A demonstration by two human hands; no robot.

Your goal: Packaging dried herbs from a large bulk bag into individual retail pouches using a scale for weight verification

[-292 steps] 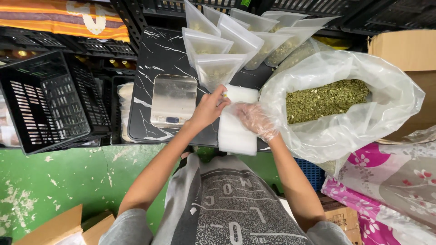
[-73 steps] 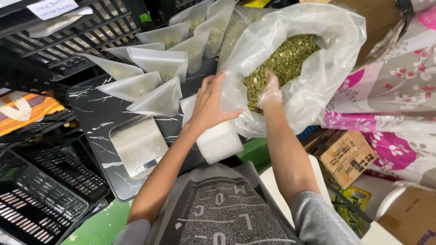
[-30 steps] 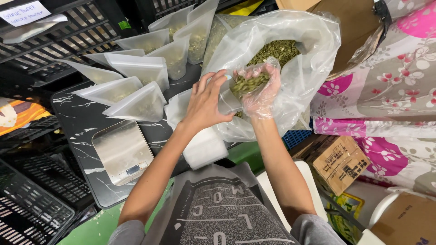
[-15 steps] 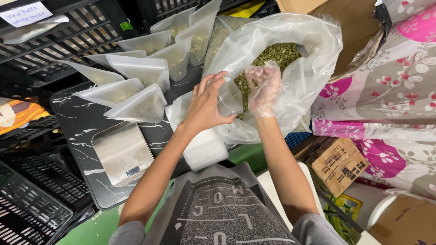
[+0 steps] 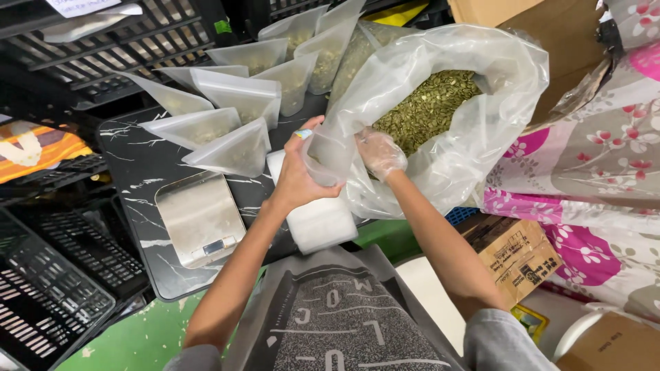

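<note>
My left hand (image 5: 297, 180) grips a small clear pouch (image 5: 328, 152) and holds it up beside the big plastic sack (image 5: 474, 130) of green dried leaves (image 5: 426, 108). My right hand (image 5: 380, 152), in a thin clear glove, sits at the pouch's mouth, against the sack's near wall. A stack of flat white pouches (image 5: 317, 221) lies on the black marble-pattern tray (image 5: 137, 165) just below my hands. A small steel scale (image 5: 200, 218) rests on the tray to the left.
Several filled pouches (image 5: 237, 113) stand in rows at the tray's far side. Black plastic crates (image 5: 48, 288) sit left and behind. Cardboard boxes (image 5: 512, 255) and flowered cloth (image 5: 591, 172) crowd the right. Green floor (image 5: 137, 336) shows below.
My right hand came down out of the sack's leaves to the pouch mouth. The left hand kept the pouch raised in nearly the same spot.
</note>
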